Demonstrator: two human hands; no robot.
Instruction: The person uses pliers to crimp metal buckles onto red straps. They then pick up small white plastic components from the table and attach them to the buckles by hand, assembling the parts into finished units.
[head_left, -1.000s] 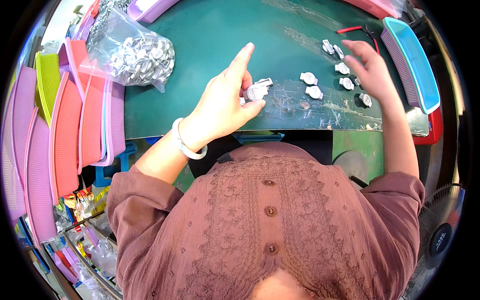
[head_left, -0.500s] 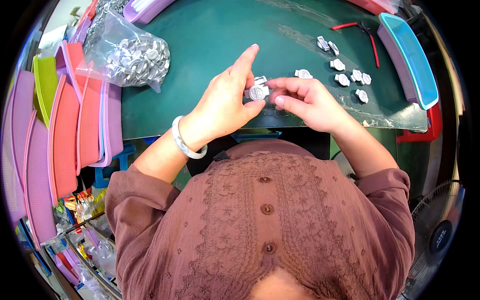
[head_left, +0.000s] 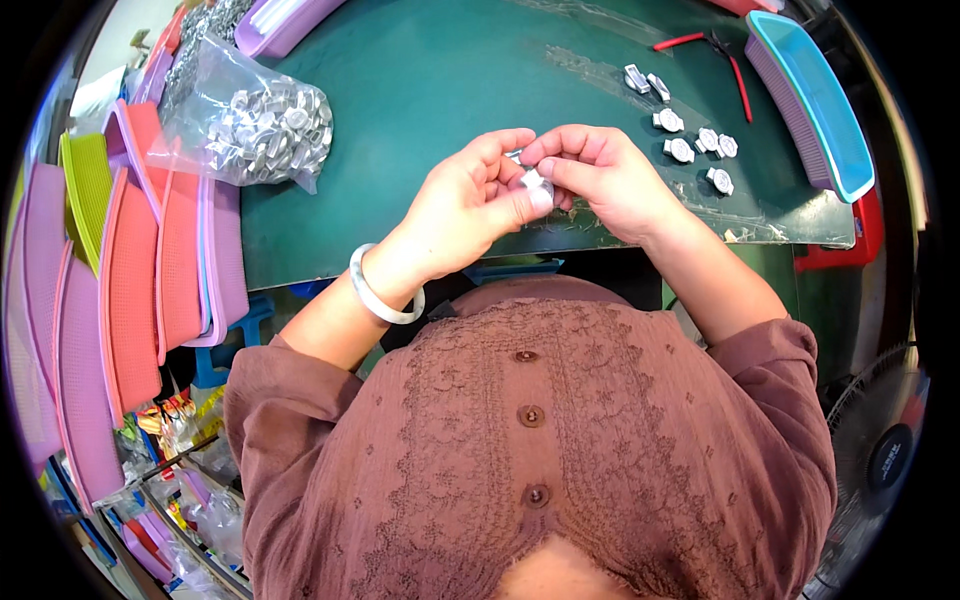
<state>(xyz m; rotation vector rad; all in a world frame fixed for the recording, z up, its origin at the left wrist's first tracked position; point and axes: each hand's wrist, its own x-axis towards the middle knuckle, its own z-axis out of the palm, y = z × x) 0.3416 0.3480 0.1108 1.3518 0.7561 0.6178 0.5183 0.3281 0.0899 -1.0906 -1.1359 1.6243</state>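
Observation:
Both hands meet over the near edge of the green table (head_left: pixel 420 90). My left hand (head_left: pixel 470 200) and my right hand (head_left: pixel 600 175) pinch one small silvery metal part (head_left: pixel 533 185) between their fingertips; most of it is hidden by the fingers. A pale bangle (head_left: pixel 378 295) circles my left wrist. Several similar small metal parts (head_left: pixel 690 145) lie in a loose group on the table to the right of my right hand.
A clear plastic bag of silvery metal parts (head_left: pixel 265 125) lies at the table's left. Pink, orange and green trays (head_left: pixel 130 270) stand stacked at the left. A blue and purple basket (head_left: pixel 810 95) sits at the right edge, red-handled pliers (head_left: pixel 715 50) behind the loose parts. A fan (head_left: pixel 880 450) stands lower right.
My right hand came back from the loose parts at the right and joined my left hand. Both hands now close around the small part nearer the table's edge.

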